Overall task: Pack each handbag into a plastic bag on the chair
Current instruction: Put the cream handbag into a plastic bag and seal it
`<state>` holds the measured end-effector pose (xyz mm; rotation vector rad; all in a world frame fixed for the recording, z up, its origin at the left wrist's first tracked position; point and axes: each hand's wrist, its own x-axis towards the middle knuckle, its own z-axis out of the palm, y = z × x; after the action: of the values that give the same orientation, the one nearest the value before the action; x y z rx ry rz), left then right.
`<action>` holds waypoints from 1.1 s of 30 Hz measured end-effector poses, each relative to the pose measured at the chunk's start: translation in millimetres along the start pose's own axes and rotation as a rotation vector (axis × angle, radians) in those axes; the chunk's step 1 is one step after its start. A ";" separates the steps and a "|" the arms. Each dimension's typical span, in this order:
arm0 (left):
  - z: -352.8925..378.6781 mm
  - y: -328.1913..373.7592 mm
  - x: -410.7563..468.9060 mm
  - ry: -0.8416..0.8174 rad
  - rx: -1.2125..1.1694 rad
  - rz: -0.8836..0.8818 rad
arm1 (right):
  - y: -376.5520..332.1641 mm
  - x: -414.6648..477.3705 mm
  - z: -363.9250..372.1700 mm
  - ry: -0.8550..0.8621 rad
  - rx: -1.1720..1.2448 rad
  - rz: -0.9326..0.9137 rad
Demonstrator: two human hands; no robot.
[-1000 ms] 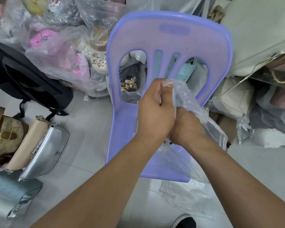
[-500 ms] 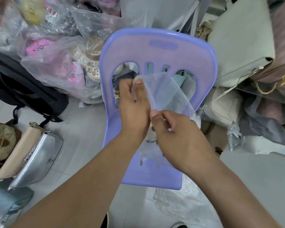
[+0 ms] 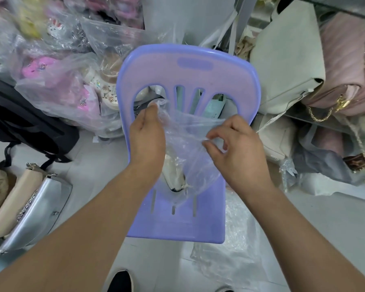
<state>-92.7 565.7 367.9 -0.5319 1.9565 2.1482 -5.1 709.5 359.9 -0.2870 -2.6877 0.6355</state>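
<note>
A clear plastic bag (image 3: 188, 148) hangs over the seat of a purple plastic chair (image 3: 177, 224). My left hand (image 3: 147, 140) pinches the bag's top left corner. My right hand (image 3: 238, 148) pinches its right edge between thumb and fingers, and the mouth is stretched between the two hands. A cream handbag (image 3: 173, 175) with dark trim shows through the bag's lower part, resting on the seat. On the floor at left lie a silver handbag (image 3: 36, 213) and a beige handbag (image 3: 13, 203).
Piles of goods in clear plastic (image 3: 57, 81) crowd behind the chair. A black backpack (image 3: 23, 121) lies at left. Cream and pink handbags (image 3: 316, 66) stack at right. Loose plastic bags (image 3: 236, 253) lie on the floor by the chair's right front corner.
My hands have moved apart, spreading the bag's mouth wider. The view has tilted so the chair's seat and the handbag inside the bag now show.
</note>
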 end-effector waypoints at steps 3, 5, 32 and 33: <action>-3.9 5.4 -3.2 -0.074 -0.051 -0.077 | 4.5 -4.3 9.3 0.214 0.036 -0.011; -6.9 5.4 -0.1 -0.081 -0.077 -0.113 | 7.0 -3.8 14.3 0.251 0.081 0.038; 1.6 -18.9 4.5 -0.046 -0.206 -0.231 | -33.0 27.4 33.2 0.147 1.151 0.920; 1.4 -19.5 3.6 -0.069 -0.124 -0.157 | -35.3 28.1 34.4 0.139 1.283 0.992</action>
<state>-88.8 568.9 348.6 -0.6017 1.6945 2.1679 -48.2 672.8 356.1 -1.1589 -1.3520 2.2338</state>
